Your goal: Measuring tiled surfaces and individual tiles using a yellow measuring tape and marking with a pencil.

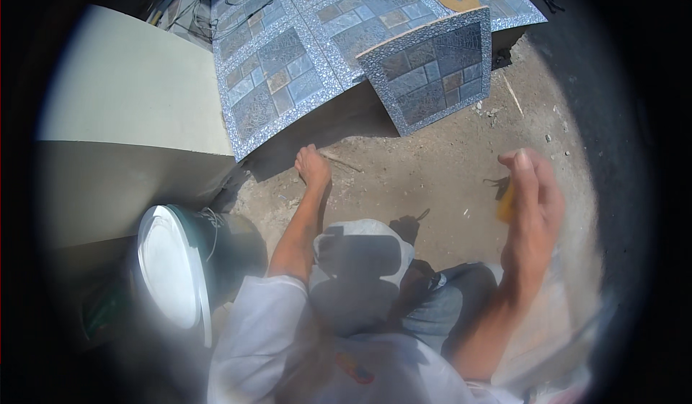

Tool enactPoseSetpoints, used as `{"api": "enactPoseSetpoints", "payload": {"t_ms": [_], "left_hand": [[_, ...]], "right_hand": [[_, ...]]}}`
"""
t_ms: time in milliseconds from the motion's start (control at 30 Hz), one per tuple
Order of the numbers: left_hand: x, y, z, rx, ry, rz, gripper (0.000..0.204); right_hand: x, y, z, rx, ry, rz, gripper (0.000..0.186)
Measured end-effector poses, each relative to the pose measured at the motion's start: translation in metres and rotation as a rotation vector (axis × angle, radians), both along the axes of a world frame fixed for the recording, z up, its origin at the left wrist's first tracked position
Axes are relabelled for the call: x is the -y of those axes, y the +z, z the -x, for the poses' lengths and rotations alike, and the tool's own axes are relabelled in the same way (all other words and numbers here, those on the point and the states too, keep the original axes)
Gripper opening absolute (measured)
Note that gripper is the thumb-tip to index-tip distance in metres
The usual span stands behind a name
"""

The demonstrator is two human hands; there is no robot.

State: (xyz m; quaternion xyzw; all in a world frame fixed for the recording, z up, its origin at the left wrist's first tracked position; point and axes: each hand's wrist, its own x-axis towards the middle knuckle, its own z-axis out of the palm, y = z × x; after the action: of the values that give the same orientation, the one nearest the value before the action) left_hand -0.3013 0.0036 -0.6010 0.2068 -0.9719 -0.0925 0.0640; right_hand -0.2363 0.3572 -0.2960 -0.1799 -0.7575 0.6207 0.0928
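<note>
My left hand (pixel 312 166) is low over the bare ground, its fingers curled in, close to the shaded gap under the tiled slab. A thin pale stick (pixel 342 161) extends to the right from beside its knuckles; whether the fingers hold that stick is unclear. Raised on the right, my right hand (pixel 539 191) is somewhat blurred. Its fingers curl round a small yellow object (pixel 506 203), mostly hidden by the hand, so its kind does not show. Ahead, a patterned blue-grey tile (pixel 440 72) leans against the edge of the tiled slab (pixel 270 90).
A lidded bucket (pixel 171 267) stands at my left, below a pale block-like surface (pixel 137 87). On the tiles lie a round tan disc (pixel 458 0) and a grey cable (pixel 252 4). Dusty ground (pixel 447 180) with small debris stretches before my knees.
</note>
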Motion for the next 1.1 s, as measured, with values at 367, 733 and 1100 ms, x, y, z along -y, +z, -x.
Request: {"api": "enactPoseSetpoints", "payload": {"t_ms": [367, 733, 1100], "left_hand": [[0.032, -0.011, -0.036, 0.008, -0.42, -0.125, 0.038], [-0.008, 0.003, 0.005, 0.013, -0.109, -0.188, 0.039], [-0.026, 0.007, 0.006, 0.128, -0.372, -0.075, 0.035]], "right_hand": [[0.019, -0.001, 0.012, -0.02, 0.062, -0.038, 0.031], [0.018, -0.008, 0.017, 0.039, 0.056, -0.083, 0.032], [0.032, -0.011, 0.023, 0.05, 0.071, -0.064, 0.031]]}}
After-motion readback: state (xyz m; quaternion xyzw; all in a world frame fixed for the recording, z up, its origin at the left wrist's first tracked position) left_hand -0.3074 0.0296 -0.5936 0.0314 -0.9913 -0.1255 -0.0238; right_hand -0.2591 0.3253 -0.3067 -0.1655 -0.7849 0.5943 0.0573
